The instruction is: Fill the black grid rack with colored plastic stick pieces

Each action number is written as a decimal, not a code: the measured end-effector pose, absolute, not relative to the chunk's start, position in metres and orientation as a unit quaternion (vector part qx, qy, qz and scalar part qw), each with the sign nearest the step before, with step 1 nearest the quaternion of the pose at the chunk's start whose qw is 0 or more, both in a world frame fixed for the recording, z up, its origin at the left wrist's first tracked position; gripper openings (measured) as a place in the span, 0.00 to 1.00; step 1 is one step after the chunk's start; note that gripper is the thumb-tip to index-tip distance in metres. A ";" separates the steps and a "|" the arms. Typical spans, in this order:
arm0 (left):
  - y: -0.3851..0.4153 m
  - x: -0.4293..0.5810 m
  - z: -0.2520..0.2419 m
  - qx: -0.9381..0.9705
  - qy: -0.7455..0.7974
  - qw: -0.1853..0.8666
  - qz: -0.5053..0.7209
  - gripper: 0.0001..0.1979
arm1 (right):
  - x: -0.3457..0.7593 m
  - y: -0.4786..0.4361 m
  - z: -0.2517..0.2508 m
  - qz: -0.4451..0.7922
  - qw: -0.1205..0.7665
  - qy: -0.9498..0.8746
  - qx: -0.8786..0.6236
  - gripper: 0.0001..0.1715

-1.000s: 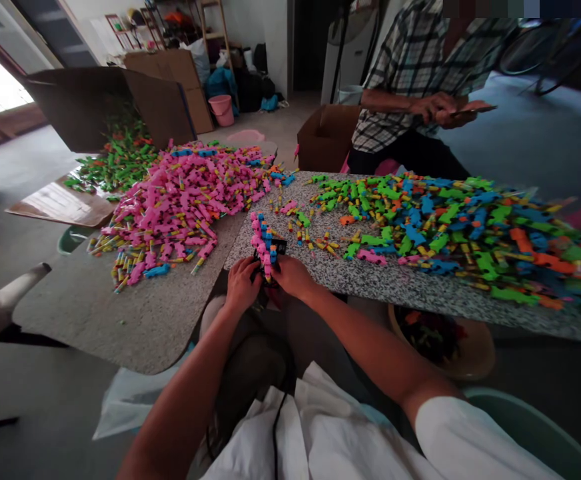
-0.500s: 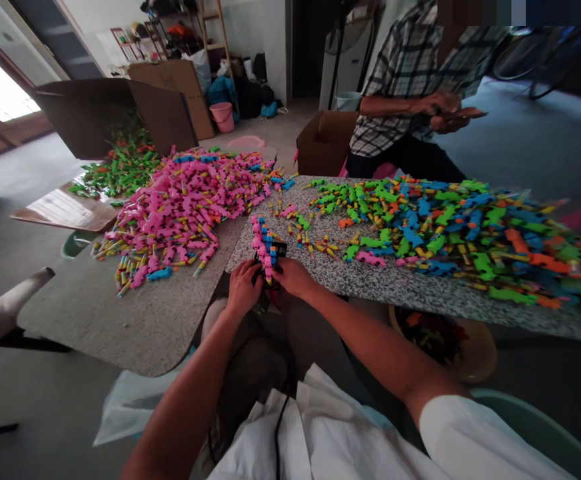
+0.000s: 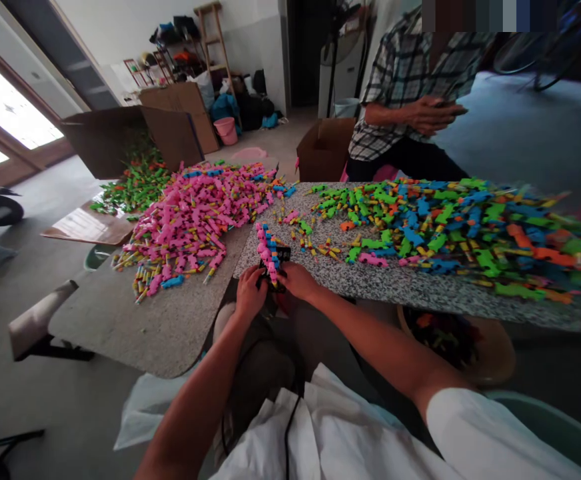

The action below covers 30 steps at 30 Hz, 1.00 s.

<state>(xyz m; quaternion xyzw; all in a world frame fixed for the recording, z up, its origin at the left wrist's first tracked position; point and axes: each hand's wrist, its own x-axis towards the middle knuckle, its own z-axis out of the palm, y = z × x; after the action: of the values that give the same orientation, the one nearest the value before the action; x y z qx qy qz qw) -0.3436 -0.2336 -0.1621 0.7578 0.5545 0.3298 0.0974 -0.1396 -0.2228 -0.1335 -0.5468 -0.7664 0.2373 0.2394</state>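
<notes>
At the near edge of the speckled table, my left hand and my right hand close on either side of an upright cluster of pink and blue plastic pieces. The pieces stand in two rows, pink on the left and blue on the right. Against the cluster is a black part with small light marks; its full shape is hidden by my fingers. To the left lies a large heap of pink pieces with yellow ends. A green, blue and orange heap spreads to the right.
A tipped cardboard box spills green pieces at the far left. Across the speckled table, a person in a checked shirt sits handling something small. A tan basin and a green tub are low on the right.
The view has shifted slightly, so the scene sits a little further right and lower at left. My hands keep hold of the cluster. The other person's hands have moved closer together.
</notes>
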 end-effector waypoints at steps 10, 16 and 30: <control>-0.259 -0.329 -0.145 0.736 0.520 0.240 0.361 0.16 | -0.140 -0.277 -0.158 0.160 0.309 -0.766 -0.540 0.17; -0.243 -0.322 -0.151 0.733 0.508 0.268 0.364 0.17 | -0.139 -0.273 -0.168 0.111 0.276 -0.790 -0.536 0.13; -0.245 -0.321 -0.161 0.701 0.514 0.279 0.409 0.15 | -0.140 -0.270 -0.172 0.090 0.289 -0.794 -0.527 0.12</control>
<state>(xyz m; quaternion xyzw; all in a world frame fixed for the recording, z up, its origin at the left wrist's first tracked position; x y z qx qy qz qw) -0.3213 -0.2447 -0.1611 0.7008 0.5139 0.4088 0.2785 -0.1404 -0.2695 -0.1722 -0.5267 -0.7944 0.0900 0.2888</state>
